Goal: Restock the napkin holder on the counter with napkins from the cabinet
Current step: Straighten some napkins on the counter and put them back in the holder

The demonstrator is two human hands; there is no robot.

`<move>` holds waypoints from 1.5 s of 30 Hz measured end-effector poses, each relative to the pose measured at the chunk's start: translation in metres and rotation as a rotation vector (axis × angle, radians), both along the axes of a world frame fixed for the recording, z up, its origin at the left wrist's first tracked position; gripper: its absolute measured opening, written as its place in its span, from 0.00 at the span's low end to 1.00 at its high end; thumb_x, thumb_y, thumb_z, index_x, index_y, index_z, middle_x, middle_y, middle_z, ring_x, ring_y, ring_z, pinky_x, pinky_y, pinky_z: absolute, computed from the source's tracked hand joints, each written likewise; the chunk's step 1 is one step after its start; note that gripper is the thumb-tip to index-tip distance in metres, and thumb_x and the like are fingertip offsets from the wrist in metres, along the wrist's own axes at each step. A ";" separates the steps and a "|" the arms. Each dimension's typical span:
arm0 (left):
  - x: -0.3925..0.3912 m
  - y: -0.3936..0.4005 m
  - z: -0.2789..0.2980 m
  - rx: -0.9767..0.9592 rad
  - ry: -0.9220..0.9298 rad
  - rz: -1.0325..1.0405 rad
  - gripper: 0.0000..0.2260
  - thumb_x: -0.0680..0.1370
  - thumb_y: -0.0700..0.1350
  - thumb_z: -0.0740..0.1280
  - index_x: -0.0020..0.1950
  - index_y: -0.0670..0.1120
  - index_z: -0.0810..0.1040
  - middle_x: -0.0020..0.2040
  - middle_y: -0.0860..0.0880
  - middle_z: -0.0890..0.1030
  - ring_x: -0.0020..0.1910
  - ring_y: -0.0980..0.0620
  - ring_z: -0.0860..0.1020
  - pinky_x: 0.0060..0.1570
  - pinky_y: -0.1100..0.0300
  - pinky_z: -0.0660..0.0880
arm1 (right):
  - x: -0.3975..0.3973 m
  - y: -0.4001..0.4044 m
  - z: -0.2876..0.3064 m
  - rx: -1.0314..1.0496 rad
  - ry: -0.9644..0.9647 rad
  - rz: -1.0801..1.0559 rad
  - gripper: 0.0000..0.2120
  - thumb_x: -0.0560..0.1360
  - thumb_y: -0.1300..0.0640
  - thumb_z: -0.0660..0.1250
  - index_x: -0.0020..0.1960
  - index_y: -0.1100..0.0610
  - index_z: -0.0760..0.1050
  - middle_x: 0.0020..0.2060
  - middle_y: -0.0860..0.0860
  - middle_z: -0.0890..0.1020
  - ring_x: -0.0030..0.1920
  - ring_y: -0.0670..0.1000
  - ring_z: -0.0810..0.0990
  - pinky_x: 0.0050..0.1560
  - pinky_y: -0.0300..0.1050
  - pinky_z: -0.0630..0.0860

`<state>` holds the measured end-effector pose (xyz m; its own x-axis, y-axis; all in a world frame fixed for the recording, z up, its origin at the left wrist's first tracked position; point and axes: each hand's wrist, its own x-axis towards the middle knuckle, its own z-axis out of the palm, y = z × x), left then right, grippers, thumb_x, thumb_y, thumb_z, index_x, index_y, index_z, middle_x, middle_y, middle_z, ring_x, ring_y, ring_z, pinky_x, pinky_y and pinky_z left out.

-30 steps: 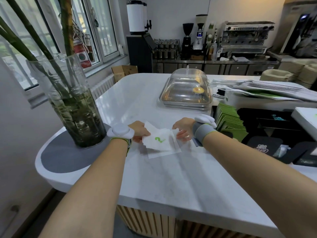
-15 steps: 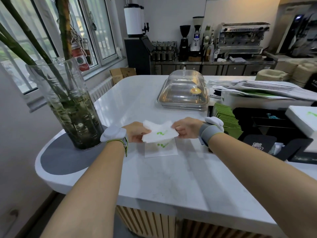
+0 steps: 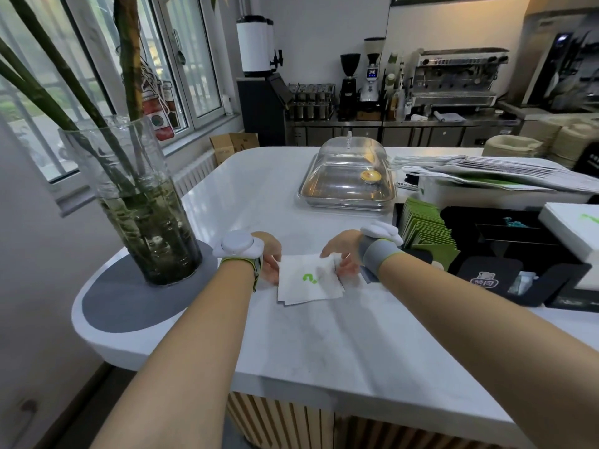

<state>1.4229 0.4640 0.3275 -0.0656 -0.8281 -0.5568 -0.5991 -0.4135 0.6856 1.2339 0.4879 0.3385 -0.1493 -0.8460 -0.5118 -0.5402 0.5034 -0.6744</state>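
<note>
Napkins (image 3: 309, 280) are back flat on the bench (image 3: 324, 345), where half a second ago I had the top one lifted between both hands. Looks like I'm squaring the little stack before loading it. Left hand (image 3: 267, 257) rests loosely curled against its left edge, right hand (image 3: 340, 257) hovers half-open over the right corner, fingertips touching, neither really gripping.

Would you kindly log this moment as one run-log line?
phase: arranging napkins on counter | left hand: at left edge | right hand: fingers on right edge | stack: flat, slightly fanned
</note>
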 end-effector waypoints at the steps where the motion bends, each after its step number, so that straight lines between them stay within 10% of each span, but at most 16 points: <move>1: -0.002 0.004 0.003 -0.002 -0.014 -0.019 0.14 0.81 0.38 0.57 0.37 0.36 0.73 0.38 0.40 0.77 0.42 0.45 0.78 0.50 0.57 0.76 | 0.001 -0.001 -0.003 0.004 -0.007 0.004 0.16 0.78 0.63 0.64 0.33 0.61 0.65 0.34 0.55 0.68 0.43 0.57 0.73 0.39 0.46 0.71; 5: -0.016 0.005 0.011 0.150 0.007 0.057 0.10 0.80 0.38 0.62 0.40 0.36 0.73 0.38 0.41 0.76 0.36 0.45 0.76 0.57 0.53 0.74 | 0.000 -0.004 -0.020 0.021 0.016 -0.010 0.15 0.74 0.60 0.70 0.33 0.59 0.66 0.31 0.54 0.68 0.32 0.53 0.68 0.33 0.43 0.66; 8: -0.014 -0.003 -0.006 0.181 0.099 0.020 0.07 0.78 0.39 0.67 0.40 0.40 0.73 0.38 0.45 0.75 0.37 0.49 0.76 0.53 0.55 0.76 | -0.002 -0.003 -0.030 -0.017 -0.013 -0.026 0.08 0.74 0.61 0.71 0.43 0.65 0.74 0.38 0.56 0.75 0.47 0.58 0.77 0.47 0.48 0.73; 12: -0.017 -0.010 -0.023 0.030 0.324 0.048 0.10 0.70 0.42 0.77 0.46 0.41 0.80 0.38 0.49 0.77 0.31 0.55 0.74 0.42 0.62 0.75 | -0.004 -0.006 -0.036 -0.214 -0.189 -0.119 0.23 0.72 0.60 0.72 0.64 0.66 0.72 0.56 0.59 0.79 0.55 0.60 0.79 0.54 0.51 0.76; 15: -0.021 -0.004 -0.018 -0.168 0.508 0.027 0.14 0.70 0.42 0.77 0.53 0.43 0.80 0.47 0.49 0.83 0.34 0.55 0.82 0.32 0.64 0.76 | -0.006 -0.003 -0.030 -0.459 -0.430 -0.137 0.15 0.75 0.66 0.68 0.61 0.69 0.75 0.55 0.64 0.81 0.50 0.57 0.79 0.55 0.52 0.76; 18: -0.023 -0.007 -0.014 -0.337 0.557 0.015 0.08 0.73 0.40 0.73 0.52 0.44 0.81 0.50 0.45 0.84 0.49 0.46 0.83 0.48 0.56 0.81 | -0.006 -0.001 -0.025 -0.578 -0.584 -0.061 0.15 0.74 0.68 0.68 0.59 0.71 0.75 0.51 0.61 0.81 0.50 0.57 0.79 0.58 0.52 0.75; 22: -0.027 -0.010 -0.008 -0.473 0.559 0.019 0.05 0.72 0.37 0.73 0.45 0.45 0.82 0.42 0.50 0.84 0.39 0.54 0.82 0.41 0.64 0.77 | -0.009 -0.003 -0.024 -0.590 -0.538 -0.033 0.17 0.70 0.69 0.72 0.58 0.65 0.77 0.45 0.55 0.81 0.44 0.52 0.79 0.45 0.36 0.76; 29: -0.031 -0.001 -0.042 -0.392 0.571 0.059 0.13 0.69 0.35 0.76 0.53 0.38 0.82 0.49 0.42 0.84 0.50 0.46 0.81 0.54 0.54 0.79 | -0.014 -0.007 -0.060 -0.411 -0.272 0.036 0.13 0.67 0.57 0.76 0.51 0.50 0.79 0.46 0.51 0.84 0.51 0.52 0.81 0.38 0.38 0.71; 33: -0.039 -0.009 -0.033 -0.435 0.578 0.114 0.13 0.69 0.40 0.77 0.51 0.38 0.84 0.49 0.41 0.85 0.50 0.45 0.82 0.55 0.52 0.78 | -0.014 -0.019 -0.056 -0.505 -0.174 0.007 0.14 0.67 0.48 0.74 0.48 0.55 0.84 0.48 0.55 0.86 0.54 0.57 0.83 0.56 0.51 0.76; 40: -0.049 -0.018 -0.008 -0.310 1.268 0.330 0.07 0.77 0.36 0.68 0.54 0.39 0.80 0.48 0.45 0.86 0.47 0.49 0.84 0.51 0.53 0.82 | -0.009 -0.011 -0.036 -0.476 -0.633 -0.026 0.16 0.74 0.54 0.71 0.60 0.57 0.78 0.54 0.51 0.83 0.54 0.51 0.80 0.52 0.41 0.73; 45: -0.046 -0.011 -0.021 -0.217 1.138 0.272 0.16 0.73 0.38 0.73 0.60 0.37 0.79 0.54 0.41 0.84 0.53 0.44 0.82 0.47 0.56 0.81 | 0.004 -0.013 -0.049 -0.523 -0.639 -0.146 0.23 0.68 0.54 0.76 0.61 0.60 0.78 0.56 0.57 0.84 0.56 0.58 0.82 0.57 0.54 0.79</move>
<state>1.3764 0.4530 0.3063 -0.2391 -0.9610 -0.1387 0.4886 -0.2425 0.8381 1.2380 0.4746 0.2898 -0.0898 -0.9926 -0.0822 0.0718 0.0759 -0.9945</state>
